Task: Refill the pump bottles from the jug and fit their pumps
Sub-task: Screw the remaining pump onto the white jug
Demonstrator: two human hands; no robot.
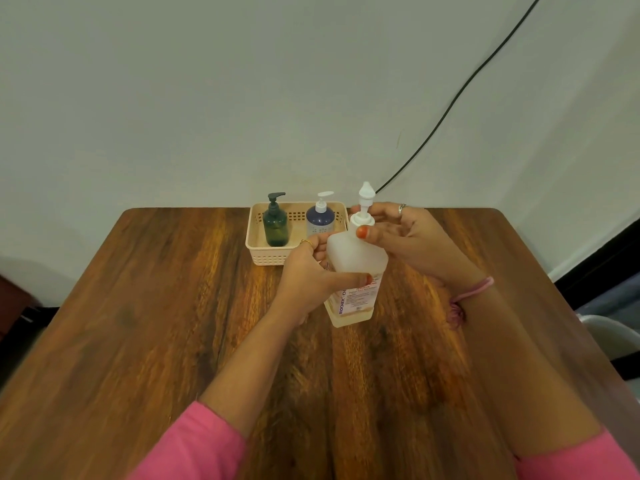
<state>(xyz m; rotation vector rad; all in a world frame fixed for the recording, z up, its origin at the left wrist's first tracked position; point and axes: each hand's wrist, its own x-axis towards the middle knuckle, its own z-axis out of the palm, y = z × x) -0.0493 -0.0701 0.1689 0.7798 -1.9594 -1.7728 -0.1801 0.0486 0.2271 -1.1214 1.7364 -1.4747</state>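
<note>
A translucent white pump bottle with a printed label stands on the wooden table, a little pale liquid at its bottom. My left hand wraps around its body from the left. My right hand grips the white pump collar at the neck, the pump head sticking up above my fingers. Behind, a beige basket holds a dark green pump bottle and a blue pump bottle, both with pumps on. No jug is in view.
The basket sits at the table's far edge against a pale wall. A black cable runs down the wall to behind the table. A white chair edge shows at the right, beside the table.
</note>
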